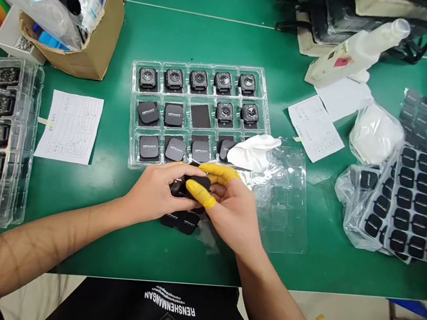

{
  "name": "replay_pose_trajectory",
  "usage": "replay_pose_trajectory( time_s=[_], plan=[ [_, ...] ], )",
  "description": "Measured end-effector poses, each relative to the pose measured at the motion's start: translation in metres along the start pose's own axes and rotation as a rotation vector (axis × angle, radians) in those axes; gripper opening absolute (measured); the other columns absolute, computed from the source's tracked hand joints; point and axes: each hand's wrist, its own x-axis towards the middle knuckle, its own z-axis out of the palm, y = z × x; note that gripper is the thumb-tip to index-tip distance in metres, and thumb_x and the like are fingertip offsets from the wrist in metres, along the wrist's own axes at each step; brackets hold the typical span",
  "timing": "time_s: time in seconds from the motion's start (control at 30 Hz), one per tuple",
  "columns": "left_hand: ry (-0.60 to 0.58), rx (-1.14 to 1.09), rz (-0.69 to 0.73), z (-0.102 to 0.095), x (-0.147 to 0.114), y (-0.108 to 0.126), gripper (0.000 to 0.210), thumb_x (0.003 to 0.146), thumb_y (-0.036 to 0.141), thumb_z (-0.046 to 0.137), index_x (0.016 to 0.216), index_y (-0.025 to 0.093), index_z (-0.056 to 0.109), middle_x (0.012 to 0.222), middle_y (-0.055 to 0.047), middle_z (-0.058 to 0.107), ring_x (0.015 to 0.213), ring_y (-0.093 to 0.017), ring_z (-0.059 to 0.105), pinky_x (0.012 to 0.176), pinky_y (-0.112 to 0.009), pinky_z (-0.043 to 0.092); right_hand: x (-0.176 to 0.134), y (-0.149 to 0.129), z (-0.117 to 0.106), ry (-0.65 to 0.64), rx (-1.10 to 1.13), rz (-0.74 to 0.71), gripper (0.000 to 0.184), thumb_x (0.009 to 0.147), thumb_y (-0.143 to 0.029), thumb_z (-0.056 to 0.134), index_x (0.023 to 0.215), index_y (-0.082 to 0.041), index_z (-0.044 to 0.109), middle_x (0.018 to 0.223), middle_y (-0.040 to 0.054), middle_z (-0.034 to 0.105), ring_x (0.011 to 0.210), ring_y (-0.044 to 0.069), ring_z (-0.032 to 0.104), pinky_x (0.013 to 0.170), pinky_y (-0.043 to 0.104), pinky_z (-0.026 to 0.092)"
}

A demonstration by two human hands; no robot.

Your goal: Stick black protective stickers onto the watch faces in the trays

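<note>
My left hand [162, 187] and my right hand [232, 208] meet over the front edge of a clear plastic tray [129, 116], both closed around a small black watch case [199, 183]. Yellow finger cots cover the thumb and a finger of my right hand. Fingers hide much of the watch. Rows of watch cases fill the tray: some show round sensor backs, others have a black square labelled HiFuture. One middle compartment [200, 116] shows only its dark bottom. Below my hands lies a sheet of black HiFuture stickers [187, 222]. A white cloth [254, 151] rests on the tray's right corner.
Stacked trays of watches [23, 154] stand at the left, beside a paper form [69, 126]. A cardboard box [106, 33] of tools is behind. Rightward are a clear tray [289, 213], a spray bottle [351, 55], papers [315, 126] and black sticker sheets [421, 205].
</note>
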Motion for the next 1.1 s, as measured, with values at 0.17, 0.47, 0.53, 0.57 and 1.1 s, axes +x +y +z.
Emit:
replay_pose_trajectory(
  time_s=[0.17, 0.47, 0.53, 0.57, 1.1],
  plan=[
    [0.055, -0.066, -0.059, 0.002, -0.002, 0.001, 0.082, 0.074, 0.042, 0.097, 0.148, 0.025, 0.066, 0.137, -0.010, 0.078, 0.123, -0.033, 0.077, 0.102, -0.048, 0.069, 0.045, -0.019, -0.012, 0.150, 0.055, -0.035, 0.038, 0.088, -0.058, 0.081, 0.098, -0.023, 0.072, 0.090, 0.0038, 0.077, 0.076, 0.019, 0.073, 0.063, 0.032, 0.062],
    [0.057, 0.011, 0.002, 0.002, -0.004, 0.001, 0.073, 0.078, 0.043, 0.095, 0.143, 0.022, 0.070, 0.133, -0.007, 0.081, 0.115, -0.029, 0.080, 0.099, -0.044, 0.071, 0.161, -0.035, -0.005, 0.245, -0.923, -0.462, 0.017, 0.099, -0.028, 0.065, 0.103, -0.017, 0.077, 0.107, 0.0148, 0.070, 0.107, 0.031, 0.064, 0.096, 0.049, 0.050],
    [0.056, 0.007, -0.006, 0.002, -0.004, -0.001, 0.071, 0.080, 0.042, 0.093, 0.144, 0.023, 0.070, 0.135, -0.006, 0.080, 0.118, -0.028, 0.079, 0.104, -0.045, 0.069, 0.154, -0.032, -0.015, 0.324, -0.992, -0.388, 0.020, 0.099, -0.029, 0.066, 0.109, -0.016, 0.077, 0.115, 0.0168, 0.067, 0.106, 0.032, 0.063, 0.095, 0.050, 0.050],
    [0.053, 0.007, -0.004, 0.003, -0.004, -0.001, 0.069, 0.081, 0.041, 0.092, 0.144, 0.024, 0.070, 0.136, -0.006, 0.079, 0.119, -0.028, 0.079, 0.107, -0.044, 0.067, 0.150, -0.031, -0.021, 0.338, -1.014, -0.327, 0.023, 0.098, -0.033, 0.069, 0.111, -0.015, 0.077, 0.116, 0.0173, 0.066, 0.103, 0.032, 0.064, 0.094, 0.051, 0.050],
    [0.070, 0.056, -0.026, 0.001, -0.003, 0.000, 0.061, 0.085, 0.039, 0.088, 0.142, 0.024, 0.071, 0.126, -0.006, 0.083, 0.111, -0.027, 0.081, 0.101, -0.043, 0.069, 0.075, -0.038, -0.041, 0.033, 0.048, -0.183, 0.034, 0.071, -0.047, 0.095, 0.085, -0.025, 0.073, 0.096, 0.0052, 0.079, 0.082, 0.023, 0.076, 0.070, 0.039, 0.065]
  ],
)
